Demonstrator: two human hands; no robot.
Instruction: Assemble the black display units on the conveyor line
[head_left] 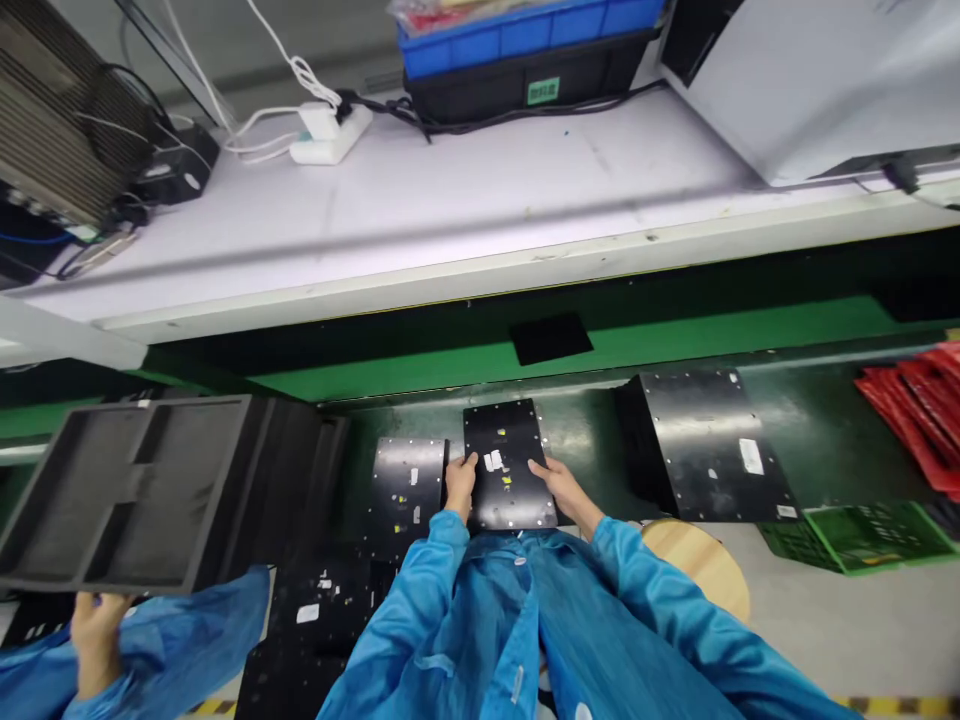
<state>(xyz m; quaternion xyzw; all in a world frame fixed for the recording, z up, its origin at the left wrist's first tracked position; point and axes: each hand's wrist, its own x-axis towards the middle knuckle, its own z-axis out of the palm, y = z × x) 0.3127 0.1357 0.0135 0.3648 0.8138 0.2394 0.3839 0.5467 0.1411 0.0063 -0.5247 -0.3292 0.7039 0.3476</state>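
A flat black panel with rivets along its edges and small white and yellow labels lies in front of my body. My left hand grips its left edge, thumb on top. On the opposite side my right hand holds the right edge, its thumb on the upper face. Just left of it sits another black labelled panel, next to my left hand. Farther right stands a stack of black panels with a white label on top.
At the left, a co-worker's hand is under a black foam tray on a stack. A white shelf crosses above the green bench. Red bags, a green crate and a round wooden stool are at the right.
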